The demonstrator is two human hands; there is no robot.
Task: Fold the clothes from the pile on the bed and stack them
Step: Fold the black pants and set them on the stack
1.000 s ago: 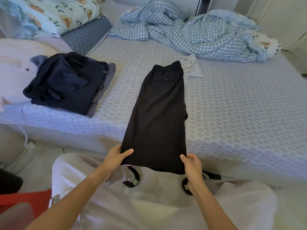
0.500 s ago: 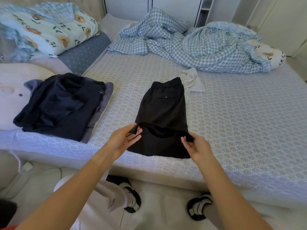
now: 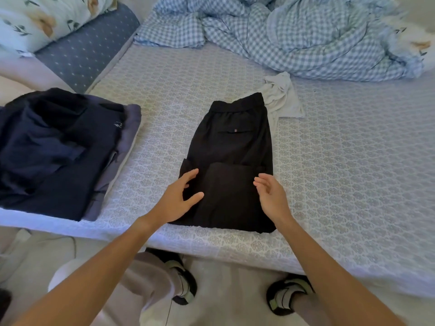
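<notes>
Person stands at the near edge of the bed [image 3: 353, 184], both bare forearms reaching in over it. Two feet in dark sandals [image 3: 186, 281] and light socks on the pale floor just below the mattress edge.

Left hand [image 3: 175, 198]: fingers spread and nearly straight, thumb out, holding nothing. It sits over the left edge of the black trousers [image 3: 233, 149]; contact or a small gap, can't tell.

Right hand [image 3: 270, 196]: fingers relaxed, slightly curved, palm turned toward the left hand, holding nothing. It's over the right side of the trousers; touching or not, can't tell.

Trousers lie flat on the bed near the front edge, folded: leg end doubled up over the lower half, its hem forming a straight line across the middle. Waistband points away from the person; back pocket with a small red tab visible above the fold.

Left of them, well apart, a stack [image 3: 58, 151] of dark navy clothes on a grey-purple piece, at the bed's left front corner.

Just beyond the waistband, touching its right corner, a small crumpled pale grey garment [image 3: 282, 97].

Sheet has a fine blue-white lattice print.

Far side: a rumpled blue-white checked duvet [image 3: 282, 36] across the back of the bed. Far left: a floral pillow [image 3: 47, 17] on a grey-blue dotted cushion [image 3: 87, 50]. Far right, another floral piece, blurred.
</notes>
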